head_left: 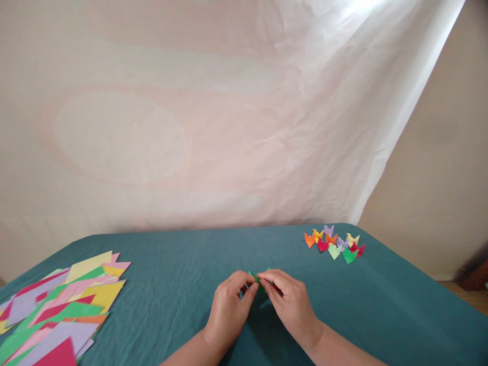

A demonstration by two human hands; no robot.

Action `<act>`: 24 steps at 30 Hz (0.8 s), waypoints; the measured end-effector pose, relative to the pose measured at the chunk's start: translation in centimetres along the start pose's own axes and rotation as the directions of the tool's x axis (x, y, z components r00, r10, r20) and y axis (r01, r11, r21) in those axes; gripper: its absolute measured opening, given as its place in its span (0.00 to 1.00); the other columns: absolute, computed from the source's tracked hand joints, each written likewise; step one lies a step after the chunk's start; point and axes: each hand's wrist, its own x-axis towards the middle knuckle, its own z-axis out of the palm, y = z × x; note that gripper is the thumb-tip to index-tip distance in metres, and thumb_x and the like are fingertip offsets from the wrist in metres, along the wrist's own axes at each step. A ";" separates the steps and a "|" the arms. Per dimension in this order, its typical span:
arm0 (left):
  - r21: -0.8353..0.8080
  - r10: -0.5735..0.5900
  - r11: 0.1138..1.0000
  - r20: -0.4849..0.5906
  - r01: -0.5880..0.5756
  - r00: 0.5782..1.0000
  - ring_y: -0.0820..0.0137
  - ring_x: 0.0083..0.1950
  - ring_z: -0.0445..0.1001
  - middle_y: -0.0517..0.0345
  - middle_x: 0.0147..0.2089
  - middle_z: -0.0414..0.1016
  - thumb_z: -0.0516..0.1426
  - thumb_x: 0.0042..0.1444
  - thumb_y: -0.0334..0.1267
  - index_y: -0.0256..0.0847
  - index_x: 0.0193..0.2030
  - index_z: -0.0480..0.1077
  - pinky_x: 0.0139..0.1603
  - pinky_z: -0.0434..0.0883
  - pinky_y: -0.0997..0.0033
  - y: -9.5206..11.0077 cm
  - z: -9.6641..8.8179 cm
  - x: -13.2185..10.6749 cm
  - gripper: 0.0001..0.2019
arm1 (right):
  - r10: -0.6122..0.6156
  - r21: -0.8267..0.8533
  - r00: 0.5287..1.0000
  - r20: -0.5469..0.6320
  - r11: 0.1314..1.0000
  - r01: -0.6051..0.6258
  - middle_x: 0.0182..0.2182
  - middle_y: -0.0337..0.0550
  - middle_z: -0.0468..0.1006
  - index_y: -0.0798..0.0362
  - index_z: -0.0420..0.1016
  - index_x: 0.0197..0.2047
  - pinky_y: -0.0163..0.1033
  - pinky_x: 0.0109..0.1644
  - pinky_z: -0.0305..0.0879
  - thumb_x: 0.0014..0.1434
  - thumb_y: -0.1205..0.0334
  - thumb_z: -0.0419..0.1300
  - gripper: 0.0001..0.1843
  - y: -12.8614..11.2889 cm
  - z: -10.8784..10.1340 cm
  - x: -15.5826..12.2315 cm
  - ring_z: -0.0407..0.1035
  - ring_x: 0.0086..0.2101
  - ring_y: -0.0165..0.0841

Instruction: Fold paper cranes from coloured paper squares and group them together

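Between my fingertips is a small folded piece of green paper (261, 287), mostly covered by the fingers. My left hand (234, 300) pinches it from the left with thumb and forefinger. From the right, my right hand (287, 300) pinches it the same way, the two sets of fingertips almost touching. Both hands are just above the table, near its front middle. The paper's exact folded shape cannot be made out, though small green points stick up above the fingers.
Loose sheets of coloured paper (84, 290) lie in an overlapping pile at the left. Several small folded paper birds (334, 251) stand in a cluster at the back right. A dark green cloth (171, 284) covers the table, and a pale sheet (229, 127) hangs behind it.
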 end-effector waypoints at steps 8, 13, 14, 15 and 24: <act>-0.021 -0.026 0.999 -0.013 0.026 1.000 0.73 0.30 0.69 0.61 0.30 0.72 0.53 0.59 0.35 0.41 0.32 0.71 0.33 0.64 0.76 -0.1 0.0 0.2 0.07 | -0.012 -0.022 1.000 -0.002 1.000 0.012 0.33 0.41 0.78 0.49 0.75 0.44 0.33 0.38 0.69 0.63 0.67 0.53 0.11 0.0 0.0 0.1 0.73 0.32 0.30; 0.020 0.034 0.999 -0.003 -0.034 0.999 0.72 0.32 0.68 0.59 0.30 0.72 0.51 0.61 0.34 0.41 0.34 0.71 0.34 0.65 0.75 -0.2 0.0 0.0 0.08 | -0.027 -0.024 1.000 -0.007 0.999 0.026 0.35 0.43 0.79 0.50 0.75 0.42 0.35 0.40 0.71 0.63 0.67 0.53 0.11 -0.1 0.0 0.1 0.74 0.35 0.32; 0.032 0.044 0.999 0.001 -0.044 0.999 0.72 0.32 0.68 0.59 0.30 0.71 0.51 0.61 0.34 0.41 0.34 0.71 0.34 0.65 0.75 -0.2 0.0 0.0 0.09 | -0.031 -0.021 0.999 -0.011 0.999 0.031 0.35 0.43 0.79 0.50 0.76 0.42 0.35 0.40 0.71 0.63 0.67 0.53 0.11 -0.2 0.0 0.1 0.74 0.35 0.32; 0.043 0.054 0.998 0.005 -0.054 0.999 0.72 0.32 0.68 0.59 0.30 0.71 0.51 0.61 0.34 0.41 0.34 0.71 0.34 0.65 0.75 -0.1 -0.1 0.0 0.09 | -0.034 -0.018 0.999 -0.011 0.999 0.034 0.34 0.44 0.79 0.50 0.76 0.41 0.35 0.40 0.71 0.63 0.67 0.53 0.10 -0.3 0.0 0.2 0.74 0.35 0.33; 0.033 0.088 0.996 0.006 -0.088 0.996 0.72 0.33 0.69 0.59 0.31 0.72 0.51 0.60 0.31 0.41 0.33 0.71 0.35 0.65 0.76 0.3 -0.2 0.0 0.09 | -0.005 -0.016 1.000 0.008 1.000 0.005 0.33 0.43 0.78 0.51 0.75 0.38 0.35 0.38 0.70 0.62 0.68 0.53 0.09 -0.7 -0.1 0.2 0.73 0.33 0.32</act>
